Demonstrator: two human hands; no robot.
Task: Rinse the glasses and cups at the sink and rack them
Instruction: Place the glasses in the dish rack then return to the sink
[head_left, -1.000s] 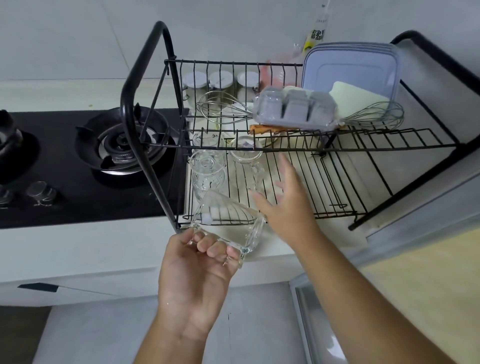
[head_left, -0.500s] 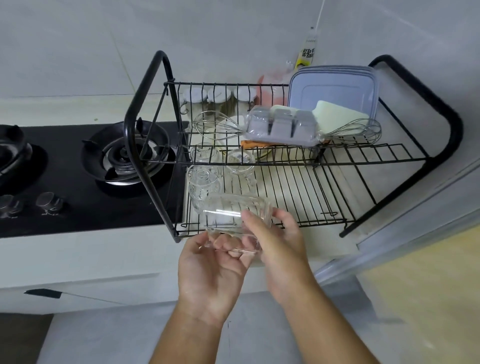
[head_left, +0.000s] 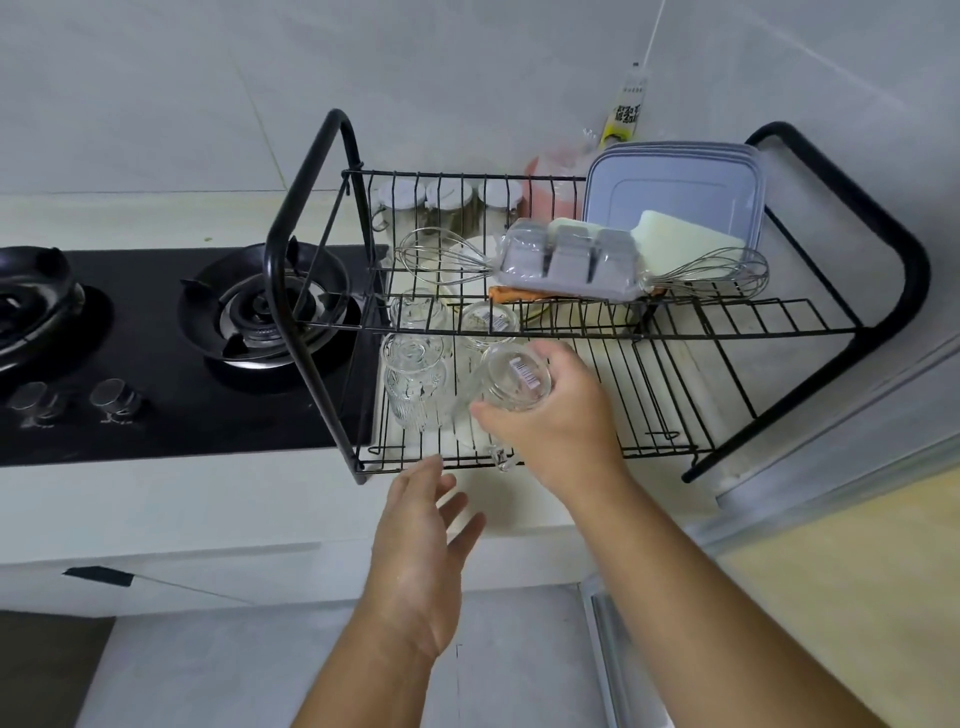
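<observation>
My right hand grips a clear glass mug turned base-up, with a barcode sticker on its base, over the lower shelf of the black wire dish rack. The mug's handle pokes out below my palm near the rack's front edge. My left hand hovers below the rack's front edge, fingers apart, holding nothing. A ribbed glass stands upside down on the lower shelf just left of the mug. Two more glasses stand behind, partly hidden by the upper shelf.
The rack's upper shelf holds two whisks, a grey egg box, a lidded container and jars. A black gas hob lies left of the rack. The lower shelf's right half is bare wire.
The mug passed from both hands to my right hand alone and got turned base-up over the lower shelf. My left hand let go and dropped back below the rack.
</observation>
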